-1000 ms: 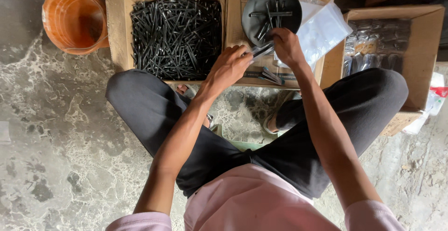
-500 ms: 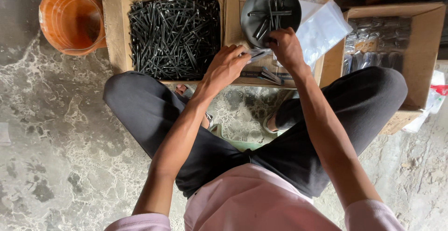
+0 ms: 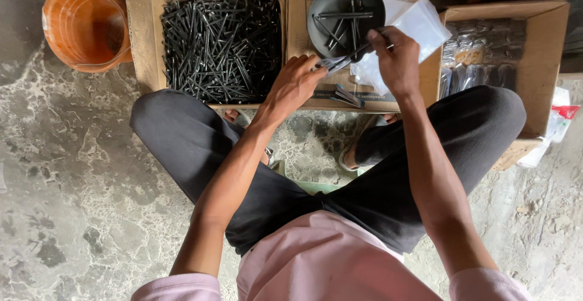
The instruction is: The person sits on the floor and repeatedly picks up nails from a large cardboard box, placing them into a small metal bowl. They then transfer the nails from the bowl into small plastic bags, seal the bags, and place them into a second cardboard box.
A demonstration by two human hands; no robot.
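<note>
Black nails: a small bundle of them (image 3: 333, 64) sits pinched in the left hand (image 3: 296, 85), fingers curled shut around it, tips pointing up-right toward the dish. The bundle is held just at the near rim of the round black dish (image 3: 346, 9), presumably so each new nail has a short trip.

Right hand (image 3: 398, 61) is closed in a pinch on a single black nail (image 3: 358, 49), lifted over the dish's lower edge and angled down toward the left hand's bundle (looks like it's being fed into the bunch, judging by the angle). The two hands are near each other but apart, bridged by the nails.

Outward from there:
- Dish holds a handful of loose nails, lying crossed. It sits on top of a closed cardboard box (image 3: 303, 34).
- Clear plastic bags (image 3: 413, 24) lie just right of the dish, partly under the right hand.
- A few more nails or a filled packet (image 3: 346, 96) rest on the box below the left hand; can't tell which.
- Open carton of bulk black nails (image 3: 221, 43) to the left, piled full.
- Open carton on the right (image 3: 504, 52) holds bagged packets, stacked.
- Orange bucket (image 3: 85, 24) at far left on the stone floor.

Person sits cross-legged, all boxes within arm's reach.
</note>
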